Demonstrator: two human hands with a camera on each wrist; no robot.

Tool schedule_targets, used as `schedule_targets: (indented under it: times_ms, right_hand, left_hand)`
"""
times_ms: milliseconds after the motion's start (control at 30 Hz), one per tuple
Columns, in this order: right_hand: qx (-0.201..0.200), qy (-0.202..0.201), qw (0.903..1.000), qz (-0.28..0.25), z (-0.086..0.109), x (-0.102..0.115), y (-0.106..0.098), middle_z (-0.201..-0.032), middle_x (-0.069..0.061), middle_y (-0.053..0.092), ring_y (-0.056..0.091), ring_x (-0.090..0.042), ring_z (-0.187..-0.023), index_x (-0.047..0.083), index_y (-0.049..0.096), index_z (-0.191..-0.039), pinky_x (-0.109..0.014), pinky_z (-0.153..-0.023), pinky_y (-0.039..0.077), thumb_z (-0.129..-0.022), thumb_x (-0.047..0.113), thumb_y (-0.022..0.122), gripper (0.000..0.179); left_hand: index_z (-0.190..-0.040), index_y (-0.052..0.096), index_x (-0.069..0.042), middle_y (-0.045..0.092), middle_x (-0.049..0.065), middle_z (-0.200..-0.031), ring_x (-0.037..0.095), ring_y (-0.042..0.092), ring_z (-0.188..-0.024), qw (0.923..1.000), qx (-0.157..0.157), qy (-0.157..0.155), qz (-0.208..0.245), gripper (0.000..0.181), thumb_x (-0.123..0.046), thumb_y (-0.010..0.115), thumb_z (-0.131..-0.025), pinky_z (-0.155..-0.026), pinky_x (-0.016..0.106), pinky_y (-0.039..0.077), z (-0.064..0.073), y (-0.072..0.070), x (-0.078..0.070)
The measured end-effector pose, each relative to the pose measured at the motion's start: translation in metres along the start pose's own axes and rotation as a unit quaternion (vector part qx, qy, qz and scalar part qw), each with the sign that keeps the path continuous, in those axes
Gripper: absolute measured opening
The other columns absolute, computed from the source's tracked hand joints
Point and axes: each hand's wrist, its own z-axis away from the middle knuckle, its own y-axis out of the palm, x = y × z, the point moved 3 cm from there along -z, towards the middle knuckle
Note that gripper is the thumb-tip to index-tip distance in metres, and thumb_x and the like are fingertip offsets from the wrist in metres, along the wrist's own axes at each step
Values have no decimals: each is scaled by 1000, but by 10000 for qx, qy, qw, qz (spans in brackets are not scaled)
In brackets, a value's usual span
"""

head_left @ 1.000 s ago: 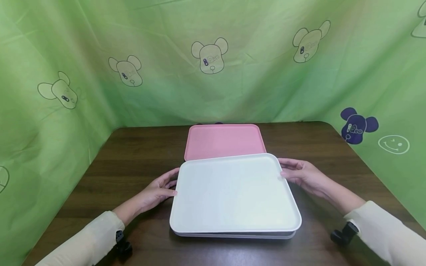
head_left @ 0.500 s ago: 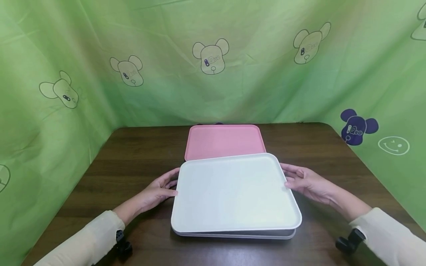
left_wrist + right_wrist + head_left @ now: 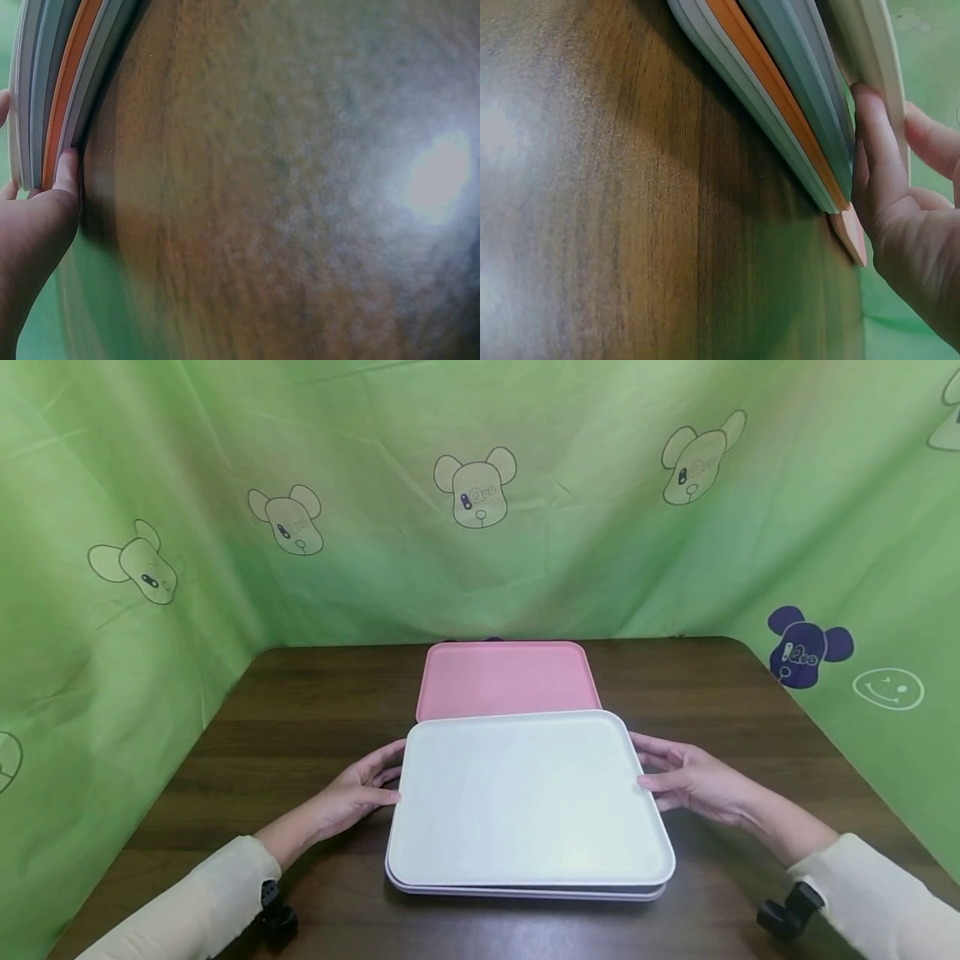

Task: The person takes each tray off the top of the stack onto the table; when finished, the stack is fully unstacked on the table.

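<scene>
A white rectangular tray lies on top of a stack of trays, tilted a little with its right side raised. My right hand pinches its right edge, thumb above the rim and fingers underneath. In the right wrist view a gap shows between this tray and the grey one below. My left hand holds the left side of the stack, thumb at the white rim. Down the side, the left wrist view shows a fingertip at the bottom tray. An orange tray shows among grey and bluish ones.
Behind the stack a pink tray lies on the dark wooden table, its near part hidden by the white tray. A green curtain with cartoon prints hangs around the back and sides of the table.
My right hand has slid toward me along the white tray's right edge. The tray's raised right side has come down slightly. My left hand has stayed in place.
</scene>
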Motion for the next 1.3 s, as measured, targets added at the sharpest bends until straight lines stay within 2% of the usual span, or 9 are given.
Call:
schedule_targets:
  times_ms: [167, 333, 467, 667, 900, 1067, 1167, 1233, 1300]
  right_hand:
    - [-584, -47, 9982, 150, 1, 4, -1, -125, -5, 59, 67, -29, -96, -14, 13, -148, -48, -80, 53, -93, -1, 61, 74]
    - [-1337, -101, 9902, 399, -2, 7, -4, -110, 0, 67, 68, -21, -91, -19, 26, -142, -42, -74, 56, -91, -1, 63, 66]
    - [-1658, -144, 9849, 485, -4, 8, -8, -102, 4, 67, 67, -15, -88, -21, 30, -138, -37, -71, 57, -91, 1, 63, 62]
    - [-1849, -74, 9809, 596, -4, 9, -14, -99, 5, 67, 67, -13, -85, -20, 29, -139, -36, -68, 57, -92, 1, 62, 61]
    - [-2020, -20, 9762, 794, -4, 11, -22, -99, 8, 67, 67, -13, -85, -19, 28, -141, -37, -70, 57, -93, 3, 62, 63]
    - [-2209, -45, 9731, 659, -3, 13, -30, -96, 13, 67, 68, -12, -83, -20, 30, -140, -36, -70, 57, -90, 3, 66, 65]
    - [-2336, -76, 9708, 543, -2, 15, -37, -93, 14, 68, 68, -11, -80, -19, 38, -137, -34, -68, 57, -90, 1, 67, 59]
    - [-2415, -117, 9692, 465, -1, 17, -42, -92, 13, 69, 69, -12, -79, -13, 49, -133, -34, -67, 57, -89, 1, 68, 50]
    - [-2493, -150, 9678, 332, 1, 19, -47, -90, 12, 70, 69, -12, -77, 1, 63, -122, -33, -66, 57, -88, 1, 69, 35]
  left_hand:
    - [-155, 20, -11, 9, 10, -160, 35, 17, -142, 10000, 56, 58, 37, 84, -3, 68, -88, -107, 40, 32, 0, 1, -1]
    - [-156, 19, -11, 8, 10, -160, 35, 16, -143, 10000, 27, 60, 31, 85, -2, 69, -87, -108, 42, 29, 0, 2, -1]
    - [-155, 19, -9, 11, 10, -160, 33, 17, -143, 10000, -2, 67, 51, 86, -1, 70, -86, -107, 38, 33, 1, 2, -3]
    - [-154, 18, -4, 11, 14, -160, 34, 15, -144, 10000, -2, 73, 39, 87, -1, 71, -85, -101, 30, 38, 0, 2, -2]
    - [-154, 19, -1, 11, 16, -160, 35, 16, -143, 9999, -20, 96, 49, 85, 1, 70, -85, -102, 32, 37, -1, 2, -2]
    - [-154, 20, -2, 13, 15, -160, 35, 17, -143, 10000, -31, 77, 30, 85, 1, 70, -85, -101, 31, 39, -1, 3, -4]
    - [-154, 20, -3, 13, 15, -160, 34, 17, -143, 10000, -19, 60, -24, 85, 0, 70, -85, -101, 32, 38, -1, 3, -4]
    - [-154, 20, -3, 12, 14, -160, 34, 17, -143, 10000, -24, 40, -63, 85, 0, 70, -85, -102, 33, 37, -1, 2, -4]
    - [-154, 20, -4, 13, 14, -160, 33, 17, -143, 10000, -31, 12, -93, 85, 0, 70, -85, -103, 33, 37, -1, 2, -5]
